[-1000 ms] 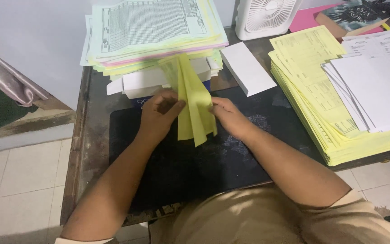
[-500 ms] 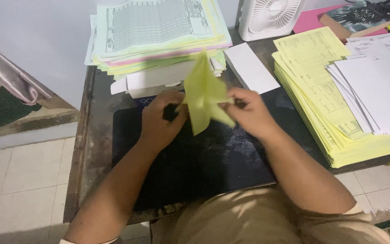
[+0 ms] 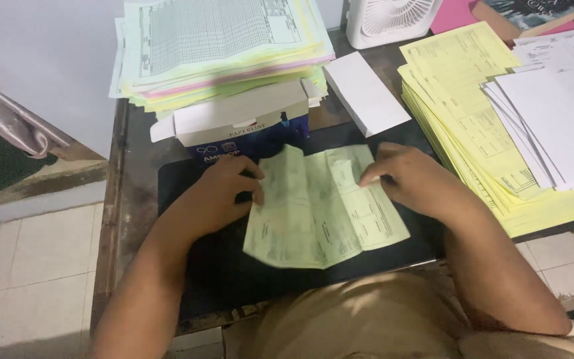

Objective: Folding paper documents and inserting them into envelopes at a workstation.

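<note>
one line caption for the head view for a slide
Left hand and right hand spread a creased pale green form flat on a black desk mat.
</note>
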